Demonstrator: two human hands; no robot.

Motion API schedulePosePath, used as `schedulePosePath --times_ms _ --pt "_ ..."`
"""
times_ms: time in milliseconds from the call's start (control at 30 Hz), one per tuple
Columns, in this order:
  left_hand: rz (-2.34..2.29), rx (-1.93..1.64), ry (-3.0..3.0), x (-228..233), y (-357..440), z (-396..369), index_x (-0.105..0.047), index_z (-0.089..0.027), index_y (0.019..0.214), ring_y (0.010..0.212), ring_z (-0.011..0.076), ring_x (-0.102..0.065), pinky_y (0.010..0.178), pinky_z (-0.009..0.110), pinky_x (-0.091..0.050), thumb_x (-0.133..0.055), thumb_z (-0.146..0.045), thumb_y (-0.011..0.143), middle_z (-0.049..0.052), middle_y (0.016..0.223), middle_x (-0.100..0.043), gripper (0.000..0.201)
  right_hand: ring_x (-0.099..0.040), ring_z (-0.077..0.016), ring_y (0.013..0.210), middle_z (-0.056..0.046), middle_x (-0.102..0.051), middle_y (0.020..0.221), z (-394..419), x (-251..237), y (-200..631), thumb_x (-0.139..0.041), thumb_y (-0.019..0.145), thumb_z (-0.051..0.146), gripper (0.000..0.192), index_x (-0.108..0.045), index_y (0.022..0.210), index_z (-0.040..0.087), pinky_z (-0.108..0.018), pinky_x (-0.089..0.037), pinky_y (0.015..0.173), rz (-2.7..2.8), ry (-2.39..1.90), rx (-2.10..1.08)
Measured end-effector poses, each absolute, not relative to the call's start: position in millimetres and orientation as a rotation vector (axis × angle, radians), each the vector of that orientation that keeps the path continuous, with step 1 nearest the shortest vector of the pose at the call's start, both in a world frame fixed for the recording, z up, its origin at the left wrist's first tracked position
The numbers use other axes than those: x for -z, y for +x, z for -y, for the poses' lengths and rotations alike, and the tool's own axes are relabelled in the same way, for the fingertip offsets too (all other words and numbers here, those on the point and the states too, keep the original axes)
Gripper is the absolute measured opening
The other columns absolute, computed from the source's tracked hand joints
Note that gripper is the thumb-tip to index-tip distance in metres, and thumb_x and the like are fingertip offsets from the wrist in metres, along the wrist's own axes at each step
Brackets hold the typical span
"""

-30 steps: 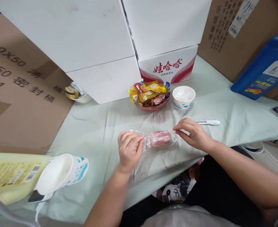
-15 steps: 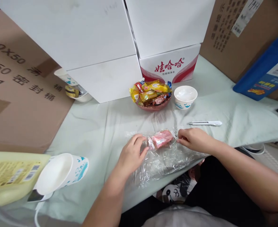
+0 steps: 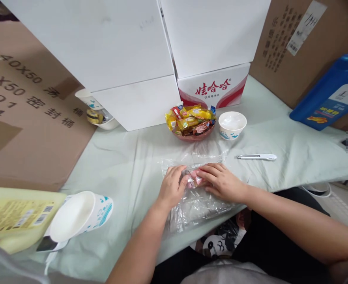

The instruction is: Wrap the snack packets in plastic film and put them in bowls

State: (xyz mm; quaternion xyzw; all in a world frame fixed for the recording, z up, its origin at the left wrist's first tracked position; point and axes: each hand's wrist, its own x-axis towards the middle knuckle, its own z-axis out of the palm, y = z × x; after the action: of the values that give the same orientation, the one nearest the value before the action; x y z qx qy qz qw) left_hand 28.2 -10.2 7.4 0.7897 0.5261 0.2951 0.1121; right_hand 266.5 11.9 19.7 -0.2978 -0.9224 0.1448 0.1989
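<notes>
A small pink packet in clear wrapping lies on a crinkled sheet of clear plastic film near the table's front edge. My left hand grips its left end, thumb and fingers curved round it. From the right, my right hand is laid over the packet, its fingers bent across the top and hiding most of that side. Only a small pink part shows between the hands. Beyond my right hand, a white utility knife rests on the green cloth.
Behind the film stand a pink bowl of wrapped snacks and a paper cup. White cartons rise at the back. A blue bottle leans on the right; a tipped paper cup and a yellow bottle lie left.
My right hand has moved left from the wrapping's right end onto the pink packet, covering much of it. My left hand stays at the left end. The view has shifted slightly.
</notes>
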Motion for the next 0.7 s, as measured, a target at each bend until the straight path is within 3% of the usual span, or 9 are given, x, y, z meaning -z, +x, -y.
schedulePosePath --times_ms 267,367,533,700 --pt "-1.206 -1.112 1.725 -3 33 14 -0.05 -0.023 0.126 0.105 0.0205 -0.057 0.082 0.035 -0.053 -0.06 -0.033 0.087 0.012 0.132 -0.048 0.042 -0.049 -0.0316 0.116 -0.016 -0.055 0.131 -18 -19 249 -0.067 0.079 0.034 0.062 -0.049 0.136 0.016 -0.047 -0.041 0.095 2.586 -1.004 -0.326" --pt "-1.127 -1.133 1.494 -3 32 12 -0.051 -0.022 0.123 0.101 0.0192 -0.058 0.081 0.033 -0.053 -0.066 -0.034 0.082 0.011 0.127 -0.052 0.045 -0.051 -0.0323 0.113 -0.016 -0.058 0.128 -21 -28 246 -0.068 0.078 0.04 0.065 -0.049 0.135 0.015 -0.046 -0.041 0.093 2.691 -1.015 -0.333" --pt "-1.233 -0.889 1.501 -7 24 8 -0.057 -0.018 0.117 0.094 0.02 -0.061 0.081 0.034 -0.05 -0.072 -0.037 0.076 0.01 0.111 -0.063 0.047 -0.061 -0.0249 0.09 -0.01 -0.069 0.098 -34 -59 246 -0.064 0.075 0.027 0.037 -0.064 0.111 0.017 -0.035 -0.042 0.079 2.887 -0.992 -0.488" --pt "-1.295 -0.798 1.696 -8 24 7 -0.06 -0.018 0.116 0.092 0.0205 -0.061 0.076 0.034 -0.053 -0.072 -0.037 0.077 0.009 0.11 -0.063 0.046 -0.056 -0.0153 0.063 0.0 -0.064 0.071 -55 -87 264 -0.061 0.072 0.023 0.014 -0.061 0.086 0.02 -0.025 -0.036 0.057 2.827 -1.093 -0.778"
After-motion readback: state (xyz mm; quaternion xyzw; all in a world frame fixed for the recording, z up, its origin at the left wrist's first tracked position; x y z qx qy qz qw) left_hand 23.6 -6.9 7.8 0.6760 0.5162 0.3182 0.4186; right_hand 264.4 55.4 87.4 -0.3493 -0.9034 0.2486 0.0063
